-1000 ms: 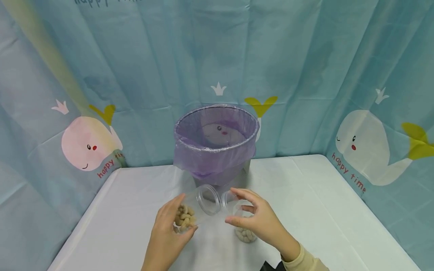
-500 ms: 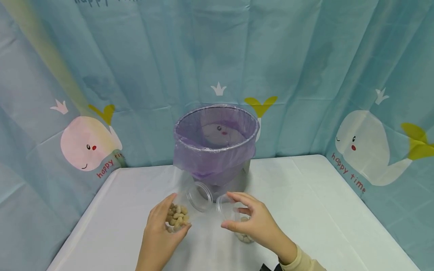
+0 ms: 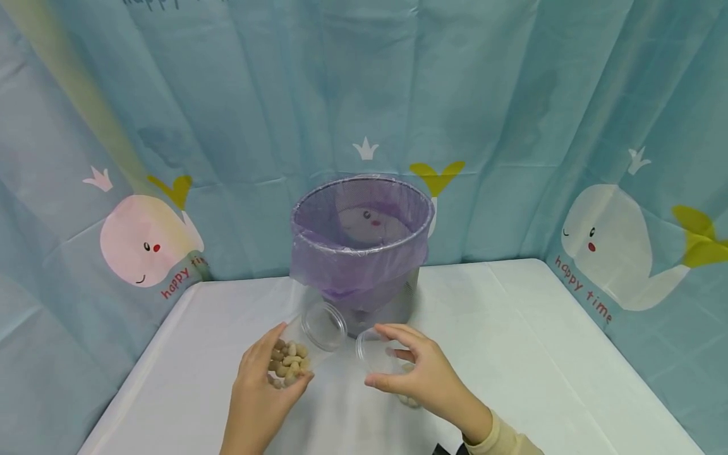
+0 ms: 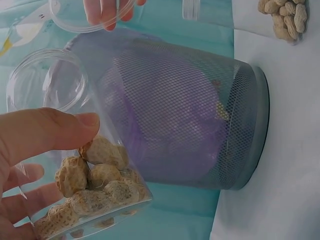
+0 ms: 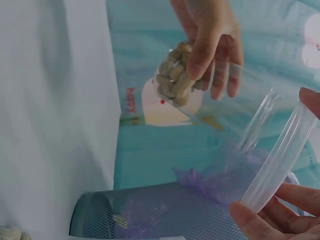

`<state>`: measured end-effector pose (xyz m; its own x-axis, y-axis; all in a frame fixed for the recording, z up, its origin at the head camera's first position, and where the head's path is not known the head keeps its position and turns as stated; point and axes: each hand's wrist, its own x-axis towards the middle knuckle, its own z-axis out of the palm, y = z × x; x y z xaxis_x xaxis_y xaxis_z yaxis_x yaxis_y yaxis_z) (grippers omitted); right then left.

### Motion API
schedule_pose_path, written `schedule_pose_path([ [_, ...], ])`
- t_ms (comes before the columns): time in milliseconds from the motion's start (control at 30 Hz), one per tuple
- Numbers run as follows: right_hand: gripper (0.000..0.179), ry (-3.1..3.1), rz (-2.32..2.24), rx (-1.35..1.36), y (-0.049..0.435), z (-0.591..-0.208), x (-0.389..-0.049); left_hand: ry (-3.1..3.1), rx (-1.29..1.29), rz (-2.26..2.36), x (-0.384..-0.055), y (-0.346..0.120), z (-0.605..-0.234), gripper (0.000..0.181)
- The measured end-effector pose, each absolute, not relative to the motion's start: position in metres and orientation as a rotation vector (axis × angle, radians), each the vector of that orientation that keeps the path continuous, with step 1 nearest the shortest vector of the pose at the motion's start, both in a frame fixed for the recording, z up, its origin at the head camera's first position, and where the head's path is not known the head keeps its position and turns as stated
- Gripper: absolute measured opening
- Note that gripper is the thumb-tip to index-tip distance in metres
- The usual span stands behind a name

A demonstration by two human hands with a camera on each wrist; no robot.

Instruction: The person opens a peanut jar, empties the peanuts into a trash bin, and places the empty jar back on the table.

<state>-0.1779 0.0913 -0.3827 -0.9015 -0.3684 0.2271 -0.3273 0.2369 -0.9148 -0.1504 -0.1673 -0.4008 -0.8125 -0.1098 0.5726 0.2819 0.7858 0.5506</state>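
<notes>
My left hand (image 3: pixel 256 382) grips a clear plastic jar (image 3: pixel 324 325) tilted with its mouth up and to the right. Peanuts (image 4: pixel 100 185) fill its lower end; in the left wrist view the thumb lies across its wall, fingers on the far side. Between thumb and fingertips, my right hand (image 3: pixel 423 373) holds a clear round lid (image 5: pixel 280 155) on edge, apart from the jar's mouth. A second clear jar, with peanuts (image 4: pixel 287 17) in its bottom, stands on the table, mostly hidden behind the right hand in the head view.
A mesh wastebasket (image 4: pixel 240 115) lined with a purple bag (image 3: pixel 364 272) stands on the white table (image 3: pixel 489 328), just beyond the hands. Blue-green curtains (image 3: pixel 512 126) with whale prints enclose the back and sides. A small black object (image 3: pixel 449 450) shows at the front edge.
The left hand and its jar have shifted left and slightly up. The right hand has moved a little left with the lid, and the gap between jar and lid has widened.
</notes>
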Motion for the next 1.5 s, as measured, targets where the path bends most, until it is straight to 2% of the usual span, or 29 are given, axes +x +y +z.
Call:
schedule_pose_path([
  [333,0.069,2.442,-1.775,-0.675,0.085,-0.382,-0.176,-2.374,0.032,-0.937,-0.147,-0.173,-0.404,0.091],
  [967,0.071,2.479,-1.757,-0.725,0.072,-0.391,-0.175,-2.395,0.147,-1.018,-0.147,-0.175,-0.406,0.090],
  [1500,0.075,2.545,-1.625,-0.710,0.061,-0.406,-0.179,-2.339,0.127,-0.983,-0.147,-0.179,-0.408,0.091],
])
